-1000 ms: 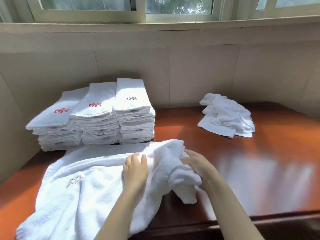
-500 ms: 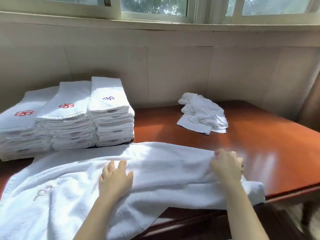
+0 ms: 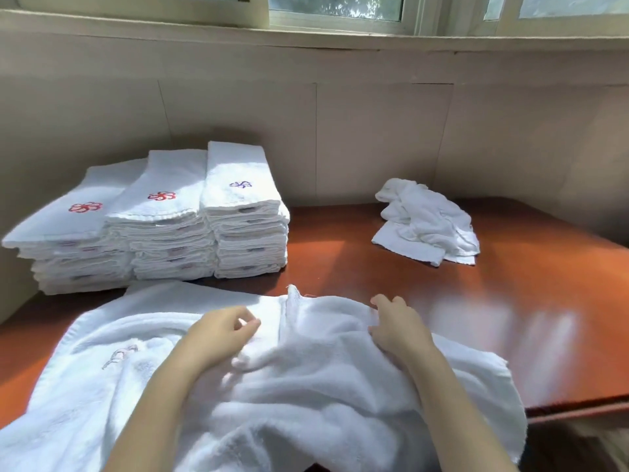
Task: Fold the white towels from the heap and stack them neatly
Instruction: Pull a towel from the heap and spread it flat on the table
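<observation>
Both hands have drawn together since half a second ago. The right hand (image 3: 398, 330), which had stretched the cloth out to the right, is back near the middle. The left hand (image 3: 221, 335), flat before, now has curled fingers. Between them the large white terry towel (image 3: 306, 386), then pulled fairly smooth, has bunched into a raised ridge.

That towel lies across the near edge of the polished red-brown wooden bench (image 3: 340, 260), its near and right parts hanging over the front. The left fingers pinch a bit of its pile between thumb and forefinger. The right fingers are curled into a fold at the ridge and grip it.

The task looks well advanced. Three tall stacks of folded white towels with red and blue embroidered flowers (image 3: 170, 233) stand side by side at the back left, edges fairly even. Only a small crumpled heap of white towels (image 3: 425, 223) remains at the back right, well apart from the stacks. The towel in hand shows no clean fold yet, so it, and then the heap, are still to be done.

Sunlight glares off the glossy bench top at the right. Plain beige wall panels (image 3: 374, 131) close in the back and left sides, with a pale-framed window (image 3: 333, 18) above them.
</observation>
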### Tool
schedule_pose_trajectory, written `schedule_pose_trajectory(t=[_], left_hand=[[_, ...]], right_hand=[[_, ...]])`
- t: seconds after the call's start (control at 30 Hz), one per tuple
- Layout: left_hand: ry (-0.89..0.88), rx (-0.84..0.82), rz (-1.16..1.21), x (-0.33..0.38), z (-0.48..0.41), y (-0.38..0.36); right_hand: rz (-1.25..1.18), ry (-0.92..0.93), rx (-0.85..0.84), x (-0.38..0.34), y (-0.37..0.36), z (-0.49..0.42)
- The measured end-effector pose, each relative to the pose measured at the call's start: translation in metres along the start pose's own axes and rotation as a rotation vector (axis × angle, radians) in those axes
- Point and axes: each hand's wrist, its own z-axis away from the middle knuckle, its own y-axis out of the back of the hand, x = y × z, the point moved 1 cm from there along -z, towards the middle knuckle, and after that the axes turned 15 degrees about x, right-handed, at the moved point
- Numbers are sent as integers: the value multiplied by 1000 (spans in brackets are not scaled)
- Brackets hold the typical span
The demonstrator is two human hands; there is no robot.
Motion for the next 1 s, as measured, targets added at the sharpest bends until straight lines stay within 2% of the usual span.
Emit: schedule_pose_trajectory(t=[0.1,0.2,0.3,0.4,0.43,0.5,0.53,0.6,0.7,0.8,0.9,1.0], left_hand=[[100,186,-180,-40,-34,14],[232,80,-351,-90,-52,31],[335,-59,-306,-127,-59,58],[278,-265,-366,-136,-68,75],[233,-252,-426,-136,-71,77],[173,-62,-529,-132,-77,76],[173,60,-538,-129,-79,74],[211,200,-523,-127,-81,66],[282,85,-445,-130,-68,38],[234,161,-441,-139,-43,20],[197,171,-428,-147,-17,22],[256,106,-416,-150,7,35]], right_hand=[[-87,37,-49,-11,-2,-14],[1,19,-105,-15,2,-30],[187,22,-109,-16,8,-46],[185,27,126,-12,12,-67],[156,33,249,-12,14,-76],[85,38,441,-16,18,-94],[38,42,472,-18,18,-102],[-51,41,386,-22,15,-111],[14,53,161,-23,-10,-97],[113,80,18,-21,-47,-67],[29,86,49,-13,-59,-48],[26,77,81,-10,-53,-40]])
